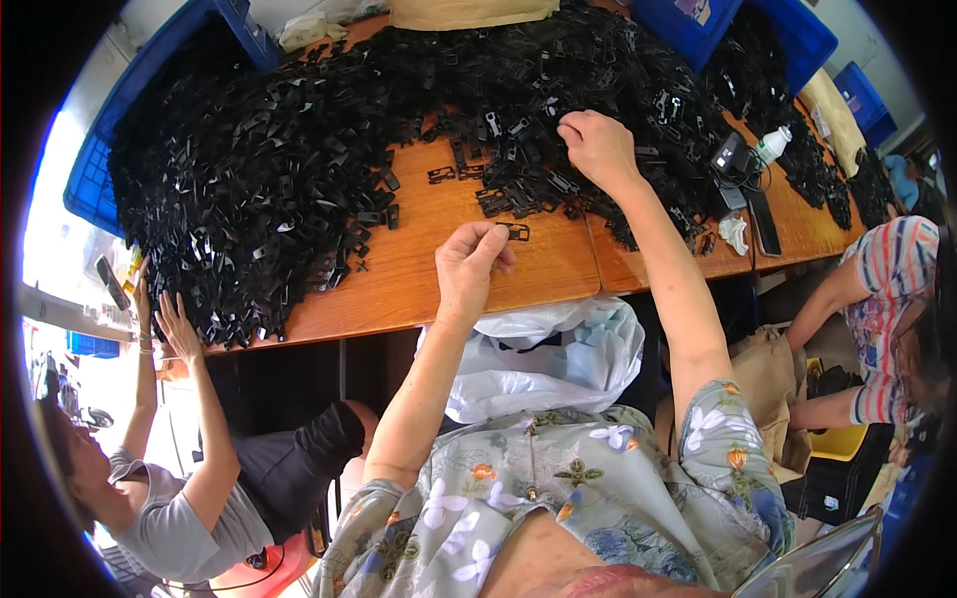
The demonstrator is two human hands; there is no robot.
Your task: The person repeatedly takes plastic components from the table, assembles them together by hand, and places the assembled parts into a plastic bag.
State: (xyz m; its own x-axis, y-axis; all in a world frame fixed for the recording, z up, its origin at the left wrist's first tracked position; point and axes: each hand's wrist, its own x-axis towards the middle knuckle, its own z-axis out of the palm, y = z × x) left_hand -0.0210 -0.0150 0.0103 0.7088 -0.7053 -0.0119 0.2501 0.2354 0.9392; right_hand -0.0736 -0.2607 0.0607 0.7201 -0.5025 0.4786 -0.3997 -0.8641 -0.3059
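Note:
My left hand (469, 264) is closed over the bare wood near the table's front, thumb and fingers pinching a small black plastic frame (517, 232) with openings in it. My right hand (603, 151) reaches farther out, its fingers bent together at the edge of a heap of similar black plastic pieces (533, 169). What its fingertips hold, if anything, is hidden among the dark parts. A few loose pieces (454, 172) lie on the wood between the heaps.
A larger heap of black parts (249, 179) covers the table's left, beside a blue crate (95, 164). A white plastic bag (543, 364) hangs below the front edge. On the right stand a white bottle (773, 145) and a dark phone (764, 223). People sit on both sides.

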